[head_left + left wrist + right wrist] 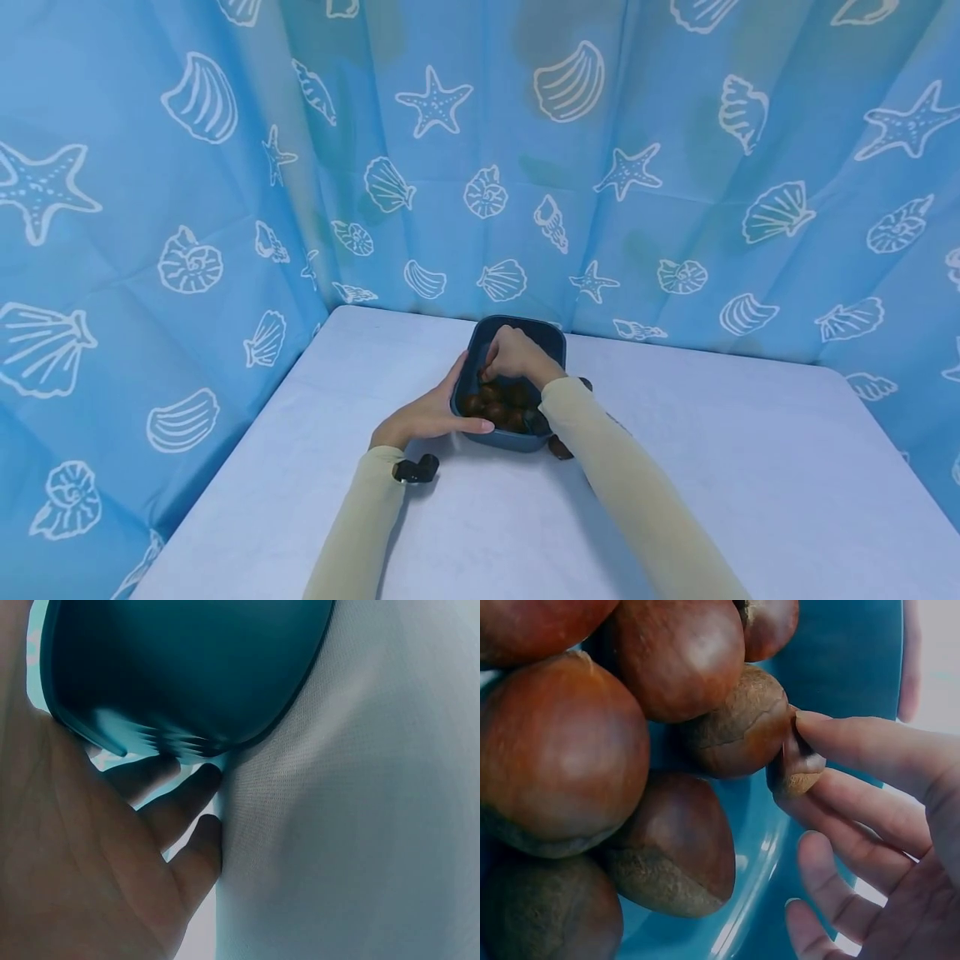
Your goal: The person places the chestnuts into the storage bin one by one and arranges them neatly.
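Observation:
A blue plastic basket (502,439) with rounded corners stands near the back of the table, several brown chestnuts (495,412) inside it. My right hand (517,354) reaches into the basket. In the right wrist view, its thumb and fingers pinch a small chestnut (798,763) beside the larger ones. My left hand (427,412) touches the basket's near left corner, thumb along the near side and fingers against the left wall. The left wrist view shows these fingers beside the basket's slotted wall (202,675). One more chestnut (559,448) lies outside the basket, partly hidden by the right sleeve.
A white cloth covers the table (495,533). Behind it and to the left hangs a blue curtain (450,233) with white shell and starfish prints. A black wrist camera (417,470) is strapped over the left sleeve.

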`<state>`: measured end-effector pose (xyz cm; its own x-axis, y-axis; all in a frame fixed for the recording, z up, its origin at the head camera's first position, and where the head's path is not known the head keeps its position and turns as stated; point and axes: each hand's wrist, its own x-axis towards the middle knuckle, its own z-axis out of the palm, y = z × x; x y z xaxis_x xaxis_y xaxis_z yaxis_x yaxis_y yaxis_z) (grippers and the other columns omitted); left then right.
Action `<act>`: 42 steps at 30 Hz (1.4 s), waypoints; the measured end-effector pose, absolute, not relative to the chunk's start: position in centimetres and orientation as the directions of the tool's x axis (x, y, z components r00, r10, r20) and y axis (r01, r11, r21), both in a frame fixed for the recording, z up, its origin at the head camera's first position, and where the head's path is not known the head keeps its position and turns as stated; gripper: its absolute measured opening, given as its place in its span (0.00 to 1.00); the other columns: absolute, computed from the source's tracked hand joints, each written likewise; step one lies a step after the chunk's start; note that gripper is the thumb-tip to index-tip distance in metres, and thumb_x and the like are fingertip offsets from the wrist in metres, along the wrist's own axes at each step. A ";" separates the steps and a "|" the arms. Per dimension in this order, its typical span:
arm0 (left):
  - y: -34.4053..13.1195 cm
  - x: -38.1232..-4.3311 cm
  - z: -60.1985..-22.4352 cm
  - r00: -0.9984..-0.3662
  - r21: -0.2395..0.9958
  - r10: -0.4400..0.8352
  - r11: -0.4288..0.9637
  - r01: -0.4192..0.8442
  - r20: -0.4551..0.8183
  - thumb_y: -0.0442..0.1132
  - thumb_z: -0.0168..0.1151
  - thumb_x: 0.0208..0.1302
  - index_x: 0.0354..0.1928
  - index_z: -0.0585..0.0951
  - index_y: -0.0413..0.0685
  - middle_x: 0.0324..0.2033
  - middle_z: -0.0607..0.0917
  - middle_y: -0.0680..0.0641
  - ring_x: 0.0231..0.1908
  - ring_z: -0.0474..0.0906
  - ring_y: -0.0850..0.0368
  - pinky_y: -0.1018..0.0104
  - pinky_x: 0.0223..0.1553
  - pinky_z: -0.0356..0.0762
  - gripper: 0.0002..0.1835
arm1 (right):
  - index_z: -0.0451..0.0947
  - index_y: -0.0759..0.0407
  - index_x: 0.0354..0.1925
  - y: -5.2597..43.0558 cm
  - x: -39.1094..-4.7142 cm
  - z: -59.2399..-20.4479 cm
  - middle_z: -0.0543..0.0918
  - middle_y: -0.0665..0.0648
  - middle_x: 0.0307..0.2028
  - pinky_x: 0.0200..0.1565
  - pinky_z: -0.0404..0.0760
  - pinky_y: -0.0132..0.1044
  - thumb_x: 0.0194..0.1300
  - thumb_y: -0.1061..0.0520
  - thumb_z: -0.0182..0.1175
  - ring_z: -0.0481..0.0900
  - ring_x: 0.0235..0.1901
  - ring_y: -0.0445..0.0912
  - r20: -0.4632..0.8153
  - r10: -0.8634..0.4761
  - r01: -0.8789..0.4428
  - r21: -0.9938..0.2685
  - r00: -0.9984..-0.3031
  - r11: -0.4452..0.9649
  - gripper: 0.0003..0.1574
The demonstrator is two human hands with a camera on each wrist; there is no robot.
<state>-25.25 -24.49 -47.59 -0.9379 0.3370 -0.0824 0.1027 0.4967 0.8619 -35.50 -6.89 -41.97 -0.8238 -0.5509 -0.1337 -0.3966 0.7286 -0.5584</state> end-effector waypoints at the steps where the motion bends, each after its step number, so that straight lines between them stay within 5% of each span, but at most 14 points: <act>1: -24.4 -25.2 -47.6 -0.938 0.862 0.338 0.496 0.106 -0.080 0.57 0.73 0.58 0.83 0.30 0.71 0.84 0.37 0.56 0.84 0.39 0.49 0.30 0.78 0.45 0.67 | 0.91 0.56 0.30 -6.9 -35.5 -42.0 0.91 0.53 0.31 0.53 0.85 0.48 0.61 0.57 0.75 0.87 0.37 0.49 -0.137 -0.545 -0.391 -0.557 -0.827 0.733 0.04; 11: -24.2 -25.4 -47.8 -0.936 0.858 0.340 0.503 0.105 -0.085 0.58 0.73 0.59 0.82 0.30 0.74 0.84 0.37 0.58 0.84 0.39 0.49 0.29 0.78 0.46 0.67 | 0.90 0.57 0.32 -6.4 -35.1 -41.4 0.90 0.54 0.32 0.50 0.85 0.47 0.61 0.56 0.75 0.85 0.38 0.49 -0.153 -0.527 -0.366 -0.560 -0.836 0.743 0.05; 25: -24.3 -25.4 -47.7 -0.946 0.844 0.300 0.533 0.060 -0.123 0.60 0.75 0.56 0.81 0.30 0.77 0.84 0.40 0.57 0.84 0.42 0.48 0.31 0.79 0.47 0.68 | 0.84 0.66 0.57 -0.2 -35.5 -37.7 0.88 0.64 0.53 0.58 0.85 0.54 0.67 0.52 0.69 0.86 0.54 0.58 0.016 -0.547 -0.409 -0.683 -0.837 0.605 0.25; 42: -24.2 -24.9 -47.4 -0.951 0.845 0.298 0.527 0.089 -0.086 0.64 0.76 0.53 0.82 0.30 0.72 0.84 0.39 0.54 0.84 0.41 0.48 0.34 0.79 0.49 0.70 | 0.83 0.59 0.60 7.4 -33.6 -41.6 0.85 0.63 0.59 0.58 0.81 0.54 0.70 0.48 0.67 0.79 0.58 0.58 0.003 -0.215 -0.145 -0.746 -0.977 0.650 0.26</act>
<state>-24.87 -24.18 -47.37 -0.9506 0.2983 -0.0859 0.0890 0.5269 0.8453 -33.63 7.44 -41.62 -0.9766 -0.2150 0.0027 -0.1452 0.6501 -0.7458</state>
